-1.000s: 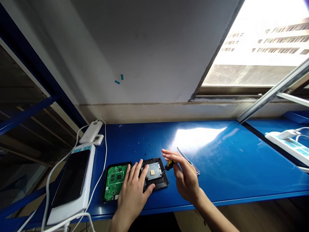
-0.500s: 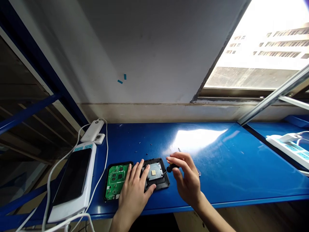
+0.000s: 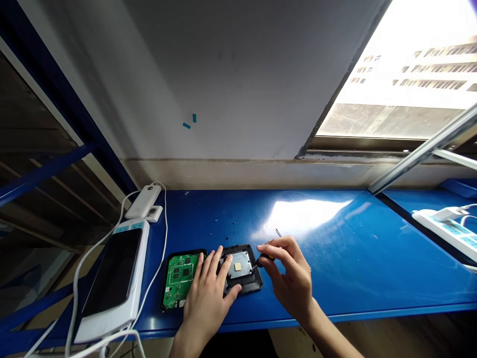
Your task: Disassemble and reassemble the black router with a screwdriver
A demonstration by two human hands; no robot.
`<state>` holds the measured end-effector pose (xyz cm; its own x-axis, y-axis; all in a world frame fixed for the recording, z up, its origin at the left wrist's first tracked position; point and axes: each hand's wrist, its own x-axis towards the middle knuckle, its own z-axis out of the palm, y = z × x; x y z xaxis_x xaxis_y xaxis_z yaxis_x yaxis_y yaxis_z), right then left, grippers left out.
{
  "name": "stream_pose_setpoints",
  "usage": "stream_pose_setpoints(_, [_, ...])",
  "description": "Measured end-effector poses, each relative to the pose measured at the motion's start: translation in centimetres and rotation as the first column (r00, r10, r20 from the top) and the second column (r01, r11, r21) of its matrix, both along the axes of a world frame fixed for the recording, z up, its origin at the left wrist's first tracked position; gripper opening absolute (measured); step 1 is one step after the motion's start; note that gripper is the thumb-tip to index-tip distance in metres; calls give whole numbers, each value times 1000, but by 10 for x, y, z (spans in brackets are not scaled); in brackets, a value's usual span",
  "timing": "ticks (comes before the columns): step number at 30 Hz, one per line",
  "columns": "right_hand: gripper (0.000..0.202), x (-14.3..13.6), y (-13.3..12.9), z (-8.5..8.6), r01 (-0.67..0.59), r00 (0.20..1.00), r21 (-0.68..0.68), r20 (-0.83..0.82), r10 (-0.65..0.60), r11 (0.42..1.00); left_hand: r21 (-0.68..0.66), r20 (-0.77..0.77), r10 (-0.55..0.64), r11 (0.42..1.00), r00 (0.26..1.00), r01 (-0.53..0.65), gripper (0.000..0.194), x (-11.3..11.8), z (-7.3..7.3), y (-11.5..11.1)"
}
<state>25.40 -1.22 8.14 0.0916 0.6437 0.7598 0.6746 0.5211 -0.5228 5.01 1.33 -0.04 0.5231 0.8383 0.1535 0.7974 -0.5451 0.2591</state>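
My right hand (image 3: pixel 288 273) pinches the dark handle of a small screwdriver (image 3: pixel 265 258). Its thin shaft points left, and the tip meets the right edge of a silvery metal plate (image 3: pixel 244 259) with a pale square pad (image 3: pixel 237 267) on it. That plate sits in a black plastic housing half (image 3: pixel 254 284). Fingers spread, my left hand (image 3: pixel 206 293) lies flat over the left part of this housing. It also covers the right side of a green circuit board (image 3: pixel 178 281), which rests in the other black shell.
Several tiny screws (image 3: pixel 228 237) lie behind the housing. A thin pointed tool (image 3: pixel 278 232) pokes out behind my right hand. On the left are a phone (image 3: pixel 114 272) on a white power strip (image 3: pixel 138 303), a white power bank (image 3: pixel 143 201) and cables. Another power strip (image 3: pixel 449 227) is at right.
The fingers of my right hand have shifted slightly around the screwdriver handle, which leans a little differently. My left hand and the housing stay in place; the view shifts slightly.
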Motion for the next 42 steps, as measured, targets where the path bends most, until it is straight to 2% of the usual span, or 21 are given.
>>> stream_pose_setpoints(3, [33, 0, -1, -1, -13, 1000, -42, -16, 13, 999, 4, 1, -3, 1000, 1000, 3, 59, 0, -1, 0])
stream_pose_setpoints(6, [33, 2, -1, -3, -44, 999, -72, -30, 42, 996, 7, 3, -9, 1000, 1000, 9, 58, 0, -2, 0])
stream_pose_setpoints(9, [24, 3, 0, -3, -6, 1000, -11, 12, 6, 1000, 9, 2, -1, 1000, 1000, 1, 58, 0, -1, 0])
stream_pose_setpoints(11, [26, 3, 1, -3, 16, 999, 18, 33, -17, 1000, 7, -3, 0, 1000, 1000, 0, 57, 0, 0, 0])
stream_pose_setpoints(14, [36, 2, 0, -4, -13, 1000, -34, 10, 13, 999, 5, -4, -5, 1000, 1000, 5, 55, -1, 2, 0])
stream_pose_setpoints(17, [35, 2, -2, -5, -53, 998, -91, -35, 50, 994, 6, 4, -9, 1000, 1000, 9, 54, -1, 2, 0])
stream_pose_setpoints(21, [24, 2, -1, -2, -4, 1000, 4, 11, 4, 1000, -1, -1, -6, 1000, 1000, 6, 56, 0, 2, 0])
stream_pose_setpoints(23, [29, 2, 0, -1, -1, 1000, 17, 17, 1, 1000, -4, -8, -5, 1000, 1000, 5, 56, 0, 2, 0])
stream_pose_setpoints(27, [40, 1, -1, 0, -62, 998, -68, -9, 62, 996, -2, -9, -9, 1000, 1000, 9, 55, 0, 2, 0])
stream_pose_setpoints(31, [27, 1, -2, 0, 0, 1000, 0, 4, 0, 1000, -2, -13, -7, 1000, 1000, 7, 55, 1, 5, 0])
stream_pose_setpoints(33, [28, 1, -2, -1, 17, 1000, 15, 13, -18, 1000, 4, -13, -8, 1000, 1000, 8, 55, 1, 5, 0])
stream_pose_setpoints(38, [37, 3, -2, -3, -51, 998, -97, -37, 47, 994, 6, -20, -15, 1000, 1000, 15, 54, 1, 5, 0])
stream_pose_setpoints(42, [23, 1, -2, -1, 14, 1000, -9, 8, -14, 1000, -8, -12, -11, 1000, 1000, 11, 54, 1, 5, 0])
